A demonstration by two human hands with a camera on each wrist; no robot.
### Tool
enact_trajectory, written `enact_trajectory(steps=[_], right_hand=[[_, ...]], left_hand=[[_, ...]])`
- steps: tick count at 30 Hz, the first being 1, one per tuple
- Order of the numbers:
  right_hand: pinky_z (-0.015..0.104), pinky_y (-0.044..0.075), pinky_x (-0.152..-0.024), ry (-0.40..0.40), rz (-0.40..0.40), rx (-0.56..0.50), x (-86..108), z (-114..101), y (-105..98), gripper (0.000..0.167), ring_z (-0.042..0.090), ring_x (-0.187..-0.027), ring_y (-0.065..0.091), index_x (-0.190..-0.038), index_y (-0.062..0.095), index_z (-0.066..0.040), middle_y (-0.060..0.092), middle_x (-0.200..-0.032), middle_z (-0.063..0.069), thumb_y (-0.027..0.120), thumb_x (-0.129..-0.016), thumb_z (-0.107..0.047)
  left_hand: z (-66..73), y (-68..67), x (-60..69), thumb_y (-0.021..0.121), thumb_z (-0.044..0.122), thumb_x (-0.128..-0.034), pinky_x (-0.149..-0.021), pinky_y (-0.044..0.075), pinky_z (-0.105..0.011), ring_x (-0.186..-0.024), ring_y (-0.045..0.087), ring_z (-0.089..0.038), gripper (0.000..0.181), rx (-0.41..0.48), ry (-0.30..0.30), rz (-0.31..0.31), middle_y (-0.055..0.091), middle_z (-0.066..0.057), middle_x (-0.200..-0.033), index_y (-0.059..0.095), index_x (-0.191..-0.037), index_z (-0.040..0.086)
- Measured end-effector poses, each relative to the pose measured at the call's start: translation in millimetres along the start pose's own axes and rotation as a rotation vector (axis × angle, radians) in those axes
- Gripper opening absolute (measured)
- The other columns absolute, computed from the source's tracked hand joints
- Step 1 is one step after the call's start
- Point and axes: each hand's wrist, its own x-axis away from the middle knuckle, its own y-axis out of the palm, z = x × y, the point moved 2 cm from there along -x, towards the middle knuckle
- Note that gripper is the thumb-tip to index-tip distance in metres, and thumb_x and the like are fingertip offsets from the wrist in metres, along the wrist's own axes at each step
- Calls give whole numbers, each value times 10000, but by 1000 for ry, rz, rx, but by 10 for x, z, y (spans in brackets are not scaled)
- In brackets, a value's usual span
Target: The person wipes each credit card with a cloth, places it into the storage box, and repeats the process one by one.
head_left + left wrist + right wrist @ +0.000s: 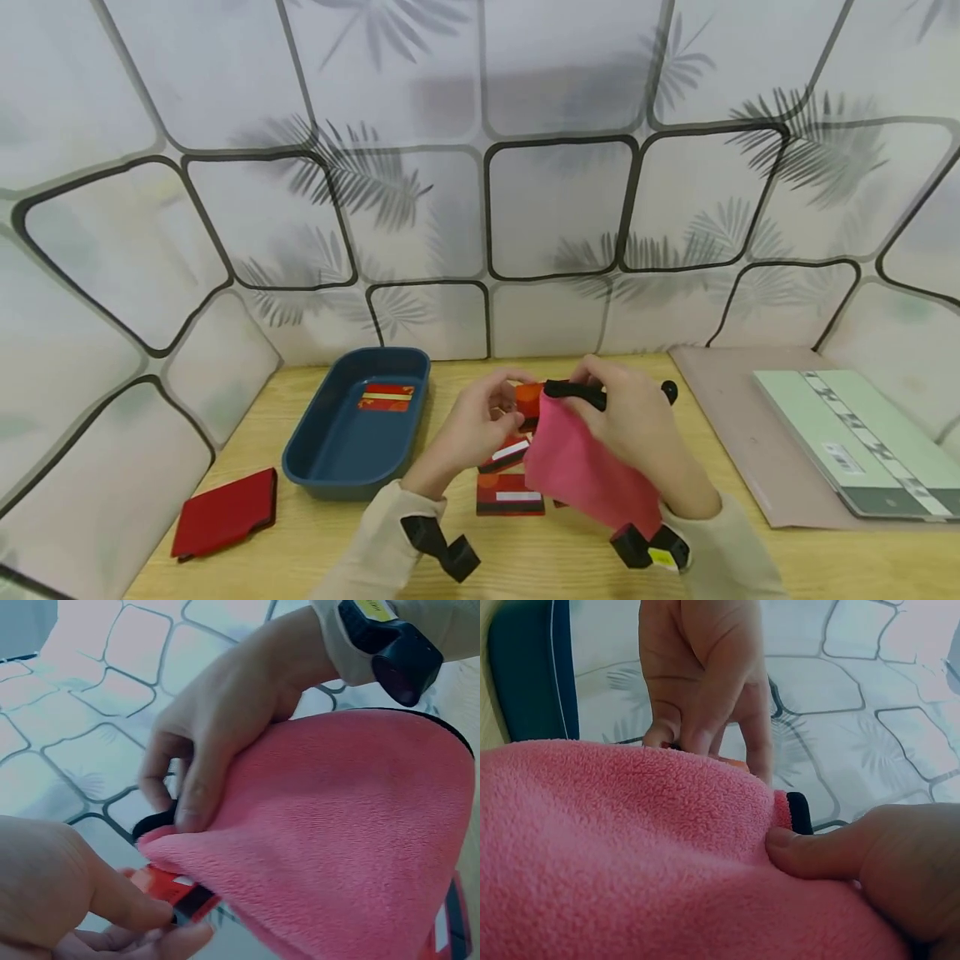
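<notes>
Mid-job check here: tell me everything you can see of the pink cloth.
The pink cloth looks soft and plush, with a fuzzy pile and black edging. The right hand pinches it near one corner, thumb on the pink face. The rest spreads loosely from there towards the person, softly curved, partly hiding the red cards in the head view. The left hand is close by that corner; whether it touches the cloth is unclear.

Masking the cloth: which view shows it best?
Left wrist: the cloth fills much of the frame, pinched corner included. Head shows it smaller, partly behind the right hand; right wrist, close up but heavily cropped.
</notes>
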Motion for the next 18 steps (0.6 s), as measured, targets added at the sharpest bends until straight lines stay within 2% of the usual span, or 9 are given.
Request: enact_trajectory(steps=[5, 8, 11, 18], right_hand=[[309, 439, -561, 35, -6, 29, -11, 56, -63, 219, 157, -635, 541, -843, 623, -136, 642, -731, 16, 818, -744, -122], [319, 436, -562, 50, -2, 55, -12, 97, -102, 205, 173, -641, 548, -856, 632, -138, 646, -737, 21, 811, -755, -139], [355, 444, -579, 62, 16, 74, -17, 130, -137, 199, 200, -657, 568, -864, 638, -143, 649, -738, 23, 806, -756, -143], [463, 450, -572, 116, 49, 138, -6, 192, -267, 164, 309, -702, 607, -885, 649, -138, 674, -755, 72, 775, -781, -146]], left_hand=[[4, -33, -9, 517, -143, -867, -609, 516, -238, -652, 550, -164, 387, 22, -17, -27, 535, -136, -828, 571, -1193, 58], [6, -37, -13, 515, -150, -863, -611, 519, -238, -658, 561, -194, 396, 40, -35, -18, 539, -125, -812, 578, -1190, 64], [-3, -47, -12, 531, -140, -863, -618, 526, -247, -673, 578, -213, 401, 58, -51, 11, 555, -131, -827, 586, -1200, 70], [-60, -58, -48, 543, -135, -853, -691, 582, -320, -710, 584, -141, 426, 196, -108, 102, 557, -200, -910, 607, -1231, 52]])
